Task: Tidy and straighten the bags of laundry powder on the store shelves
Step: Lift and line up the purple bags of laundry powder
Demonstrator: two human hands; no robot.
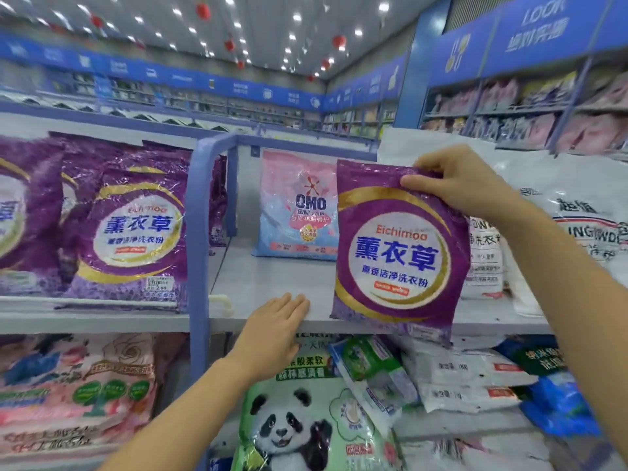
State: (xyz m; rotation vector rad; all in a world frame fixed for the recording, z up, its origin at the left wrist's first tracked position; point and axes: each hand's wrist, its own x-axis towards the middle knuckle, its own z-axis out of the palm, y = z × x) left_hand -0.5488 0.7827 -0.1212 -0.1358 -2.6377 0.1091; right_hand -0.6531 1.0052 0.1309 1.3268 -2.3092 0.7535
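We hold the purple bag (397,253) by its top seam with our right hand (457,183), the thumb in front and the other fingers (438,166) curled over the edge, clamped on the film. The bag hangs upright at the front of the shelf (272,277). Its bottom dips just past the lip, to the right of the pink-and-blue bag (295,205) standing further back. Our left hand (272,334) lies flat on the shelf edge, fingers straight and together, holding nothing.

The pack is a soft pillow of glossy, crinkled plastic film. We judge that the powder inside sags to the bottom, which makes it weighty for a pinch and likely slippery. Gripping both sides or supporting the base would be surer. The matching purple bags (136,232), left of the blue post (197,232), lean just as slackly.
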